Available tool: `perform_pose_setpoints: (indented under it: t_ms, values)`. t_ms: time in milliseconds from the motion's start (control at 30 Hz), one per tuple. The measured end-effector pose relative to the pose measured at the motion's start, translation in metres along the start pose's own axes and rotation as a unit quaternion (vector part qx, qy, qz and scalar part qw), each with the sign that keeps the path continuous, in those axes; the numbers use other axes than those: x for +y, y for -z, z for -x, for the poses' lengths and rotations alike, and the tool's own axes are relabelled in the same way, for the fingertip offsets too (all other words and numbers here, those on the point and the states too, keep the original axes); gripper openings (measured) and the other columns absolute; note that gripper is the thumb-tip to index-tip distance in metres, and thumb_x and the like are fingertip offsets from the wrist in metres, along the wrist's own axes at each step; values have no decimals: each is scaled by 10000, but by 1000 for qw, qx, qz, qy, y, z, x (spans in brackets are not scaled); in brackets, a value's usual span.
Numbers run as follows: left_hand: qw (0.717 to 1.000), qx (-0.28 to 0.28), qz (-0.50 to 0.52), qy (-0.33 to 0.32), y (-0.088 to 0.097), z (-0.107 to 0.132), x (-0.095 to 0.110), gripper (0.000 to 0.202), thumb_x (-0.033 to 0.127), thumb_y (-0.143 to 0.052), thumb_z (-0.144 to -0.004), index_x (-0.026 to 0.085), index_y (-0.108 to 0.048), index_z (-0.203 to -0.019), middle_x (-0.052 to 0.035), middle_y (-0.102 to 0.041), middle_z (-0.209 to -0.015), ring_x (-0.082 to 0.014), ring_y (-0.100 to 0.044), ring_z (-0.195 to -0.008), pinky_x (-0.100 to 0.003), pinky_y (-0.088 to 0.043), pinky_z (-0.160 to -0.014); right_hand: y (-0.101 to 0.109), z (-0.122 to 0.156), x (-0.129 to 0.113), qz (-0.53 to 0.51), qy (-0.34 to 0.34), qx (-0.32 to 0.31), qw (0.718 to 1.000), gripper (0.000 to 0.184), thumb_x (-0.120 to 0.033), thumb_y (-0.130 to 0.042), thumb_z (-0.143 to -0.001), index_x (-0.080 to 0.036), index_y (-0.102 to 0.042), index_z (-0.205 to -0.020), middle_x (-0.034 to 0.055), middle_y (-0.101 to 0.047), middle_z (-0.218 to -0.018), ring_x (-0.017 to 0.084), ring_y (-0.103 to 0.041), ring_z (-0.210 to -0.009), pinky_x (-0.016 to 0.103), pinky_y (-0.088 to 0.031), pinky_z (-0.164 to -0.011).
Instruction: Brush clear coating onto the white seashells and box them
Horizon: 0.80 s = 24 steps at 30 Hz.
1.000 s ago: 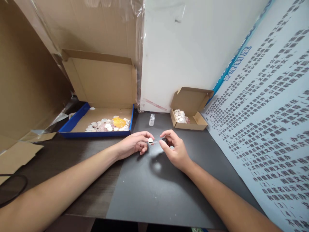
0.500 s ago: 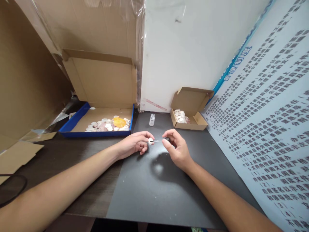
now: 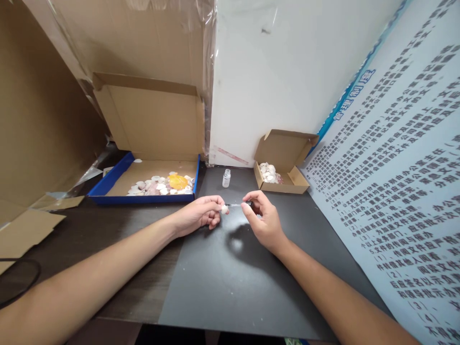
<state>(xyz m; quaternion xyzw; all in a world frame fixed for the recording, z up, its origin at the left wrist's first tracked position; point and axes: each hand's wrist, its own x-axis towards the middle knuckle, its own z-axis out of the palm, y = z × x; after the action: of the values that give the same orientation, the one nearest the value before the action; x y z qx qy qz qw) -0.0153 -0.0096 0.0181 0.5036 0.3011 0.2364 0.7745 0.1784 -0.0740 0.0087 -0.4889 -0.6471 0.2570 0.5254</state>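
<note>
My left hand (image 3: 201, 214) pinches a small white shell (image 3: 224, 209) between thumb and fingers, just above the black mat (image 3: 230, 282). My right hand (image 3: 263, 220) grips a thin brush (image 3: 237, 205) by its dark cap, and the pale tip touches the shell. A small clear bottle (image 3: 226, 178) stands open on the mat behind both hands.
A blue-edged cardboard tray (image 3: 108, 184) with several shells and one orange shell (image 3: 177, 181) lies at back left. A small open carton (image 3: 283, 165) with shells sits at back right. A printed poster (image 3: 398, 182) leans along the right side. Cardboard sheets stand at left.
My right hand has drawn slightly right and up, so more of the thin brush shows between the two hands. The left hand and shell have barely moved.
</note>
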Motion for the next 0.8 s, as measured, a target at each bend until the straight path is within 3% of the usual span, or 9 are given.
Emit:
perform_pose_setpoints:
  t_ms: [167, 300, 433, 567, 700, 800]
  values:
    - [1000, 0, 2, -8, 0, 0, 0, 179, 267, -656, -790, 161, -513, -810, 9, -584, -705, -70, -491, -534, -212, -360, -508, 1, 0, 3, -71, -24, -9, 997, 146, -359, -514, -929, -214, -504, -942, -71, -392, -613, 95, -356, -517, 235, -304, -502]
    - [1000, -2, -3, -9, 1, -1, -1, 165, 268, -644, -797, 166, -517, -820, 24, -537, -617, -79, -474, -530, -204, -351, -509, 0, 0, 3, -39, -18, -3, 999, 153, -340, -577, -891, -214, -499, -931, -83, -370, -584, 94, -342, -505, 235, -296, -499]
    - [1000, 1, -3, -6, 0, -1, -1, 156, 267, -633, -800, 172, -512, -823, 31, -511, -583, -79, -448, -509, -202, -341, -499, 0, 0, 2, -83, -28, -17, 996, 160, -373, -529, -919, -222, -484, -943, -82, -365, -592, 94, -327, -496, 237, -291, -491]
    - [1000, 4, -4, -5, 0, -1, 0, 148, 253, -632, -792, 171, -511, -813, 31, -505, -593, -80, -453, -512, -203, -344, -499, -1, 0, 4, -55, -21, -10, 998, 161, -353, -570, -898, -222, -487, -941, -86, -354, -577, 93, -323, -495, 236, -280, -489]
    - [1000, 3, -11, -6, -1, -1, -1, 162, 259, -647, -784, 169, -514, -804, 33, -504, -620, -74, -450, -505, -210, -344, -493, 0, 0, 5, -94, -36, -24, 995, 181, -405, -488, -940, -225, -483, -962, -77, -353, -595, 96, -310, -487, 236, -272, -470]
    - [1000, 2, -19, -8, -2, 0, -1, 190, 252, -678, -759, 167, -512, -792, 36, -511, -648, -68, -457, -511, -214, -349, -499, 1, 0, 3, -41, -28, -17, 999, 161, -361, -552, -901, -223, -483, -948, -85, -350, -577, 98, -336, -495, 239, -287, -493]
